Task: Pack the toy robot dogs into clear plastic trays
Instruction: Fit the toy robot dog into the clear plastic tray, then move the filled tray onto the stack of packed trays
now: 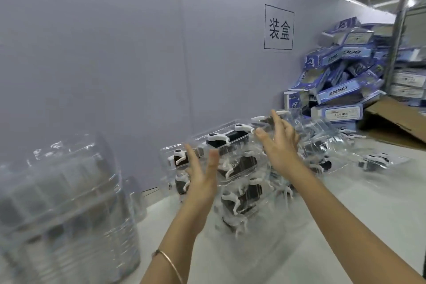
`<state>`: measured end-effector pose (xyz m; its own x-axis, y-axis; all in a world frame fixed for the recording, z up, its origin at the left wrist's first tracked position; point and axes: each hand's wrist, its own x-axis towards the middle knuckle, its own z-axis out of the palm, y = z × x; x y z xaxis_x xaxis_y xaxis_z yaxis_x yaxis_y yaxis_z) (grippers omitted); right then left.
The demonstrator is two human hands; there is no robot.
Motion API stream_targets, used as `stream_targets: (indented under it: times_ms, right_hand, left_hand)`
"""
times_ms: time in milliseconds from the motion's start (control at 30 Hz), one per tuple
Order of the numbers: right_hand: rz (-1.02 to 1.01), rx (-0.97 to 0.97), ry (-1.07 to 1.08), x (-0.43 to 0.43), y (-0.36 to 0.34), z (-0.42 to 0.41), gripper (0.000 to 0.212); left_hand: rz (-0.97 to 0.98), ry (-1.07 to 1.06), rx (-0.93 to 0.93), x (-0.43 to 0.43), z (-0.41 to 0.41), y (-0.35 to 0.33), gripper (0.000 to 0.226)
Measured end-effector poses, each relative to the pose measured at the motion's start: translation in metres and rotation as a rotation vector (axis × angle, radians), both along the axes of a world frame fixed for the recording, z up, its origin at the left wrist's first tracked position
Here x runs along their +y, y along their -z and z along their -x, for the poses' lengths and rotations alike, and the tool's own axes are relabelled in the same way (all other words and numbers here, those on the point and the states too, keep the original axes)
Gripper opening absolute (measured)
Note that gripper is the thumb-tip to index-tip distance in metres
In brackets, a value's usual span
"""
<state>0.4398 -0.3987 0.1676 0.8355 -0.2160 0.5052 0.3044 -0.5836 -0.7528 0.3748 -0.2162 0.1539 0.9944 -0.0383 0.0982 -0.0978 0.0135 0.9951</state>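
Clear thin-plastic trays (230, 168) holding black-and-white toy robot dogs (244, 196) stand stacked on the table (345, 214) at twelve o'clock. The left hand (202, 168) and right hand (280, 147) flank the top tray, fingers straight, gripping nothing. The tray is probably light, slick and flexible, so take it by its ends at nine and three o'clock and squeeze gently.
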Motion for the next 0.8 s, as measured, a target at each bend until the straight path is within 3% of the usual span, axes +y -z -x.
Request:
stream_targets:
  times_ms: [67, 133, 233, 300, 367, 467, 700, 767, 800]
  right_hand:
    - [-0.101, -0.047, -0.010, -0.002, 0.009, 0.012, 0.081]
    - [-0.339, -0.153, 0.016, -0.004, 0.026, 0.027, 0.081]
    - [-0.736, -0.202, 0.164, -0.002, 0.067, 0.048, 0.076]
    - [-0.777, -0.040, 0.209, 0.008, 0.098, 0.059, 0.080]
    - [-0.809, 0.134, 0.198, 0.017, 0.120, 0.065, 0.081]
    - [-0.937, 0.245, 0.078, 0.016, 0.129, 0.060, 0.076]
    - [-0.893, 0.366, 0.090, -0.019, 0.116, 0.005, 0.077]
    - [-0.852, 0.399, 0.120, -0.030, 0.115, -0.010, 0.082]
    - [-0.836, 0.406, 0.126, -0.035, 0.115, -0.016, 0.083]
  left_hand:
    - [0.267, -0.179, 0.085, -0.005, 0.007, 0.007, 0.122]
    - [0.441, -0.309, 0.334, -0.006, 0.014, 0.020, 0.132]
    - [0.650, -0.147, 0.735, -0.011, 0.021, 0.037, 0.160]
    - [0.750, -0.053, 0.805, -0.020, 0.020, 0.039, 0.171]
    - [0.740, 0.027, 0.756, -0.030, 0.012, 0.037, 0.167]
    - [0.662, 0.033, 0.760, -0.045, 0.001, 0.035, 0.132]
    - [0.490, -0.014, 0.802, -0.085, -0.036, 0.024, 0.178]
    - [0.475, 0.033, 0.787, -0.096, -0.045, 0.020, 0.174]
    - [0.473, 0.058, 0.768, -0.102, -0.048, 0.018, 0.159]
